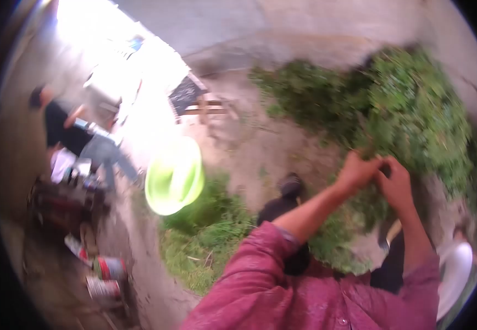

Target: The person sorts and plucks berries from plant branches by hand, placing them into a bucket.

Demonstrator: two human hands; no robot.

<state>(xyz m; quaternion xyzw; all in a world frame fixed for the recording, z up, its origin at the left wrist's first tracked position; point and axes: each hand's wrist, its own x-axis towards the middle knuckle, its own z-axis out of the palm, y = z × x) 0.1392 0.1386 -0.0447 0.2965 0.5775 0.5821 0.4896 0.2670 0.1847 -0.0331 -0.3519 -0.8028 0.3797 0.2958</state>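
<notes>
My left hand (359,169) and my right hand (397,184) meet in front of me at the right of the view, fingertips close together. The fingers of both are bent and pinched, and a small green sprig (366,135) seems to rise from them; blur hides exactly what each holds. Behind and beyond them lies a big heap of leafy green plants (414,104) against the wall. More cut greenery (337,236) lies on the floor below my forearms.
A bright green tub (174,176) stands at centre left beside a pile of greens (208,242). A person in dark clothes (65,129) is at the far left. Tins (109,268) lie near a dark cluttered stand (65,206). A white rounded object (455,275) is at lower right.
</notes>
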